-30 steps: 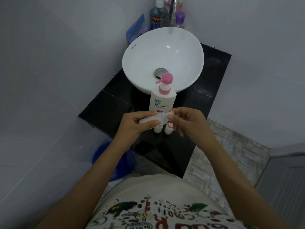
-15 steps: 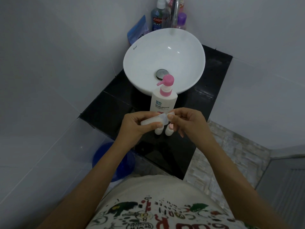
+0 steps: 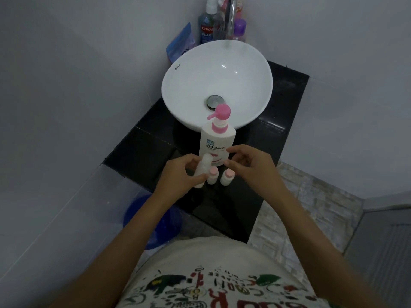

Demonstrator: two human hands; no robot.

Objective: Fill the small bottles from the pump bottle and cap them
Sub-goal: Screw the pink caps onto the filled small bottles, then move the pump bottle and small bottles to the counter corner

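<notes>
A white pump bottle (image 3: 216, 141) with a pink pump head stands on the black counter (image 3: 142, 152) in front of the basin. My left hand (image 3: 180, 176) grips a small white bottle (image 3: 203, 166), tilted with its top pointing up and away; its top looks white and rounded. My right hand (image 3: 251, 170) hovers just right of it, thumb and forefinger apart, nothing visible between them. Two small bottles with pink caps (image 3: 212, 175) (image 3: 228, 176) stand upright on the counter between my hands, just before the pump bottle.
A white round basin (image 3: 178, 70) sits behind the pump bottle, with a faucet (image 3: 230, 16), a mouthwash bottle (image 3: 208, 25) and other toiletries at the wall. A blue bucket (image 3: 153, 221) stands on the floor under the counter's left edge.
The small bottle swung from lying sideways to pointing up in my left hand. My right hand let go of its top and drew slightly right.
</notes>
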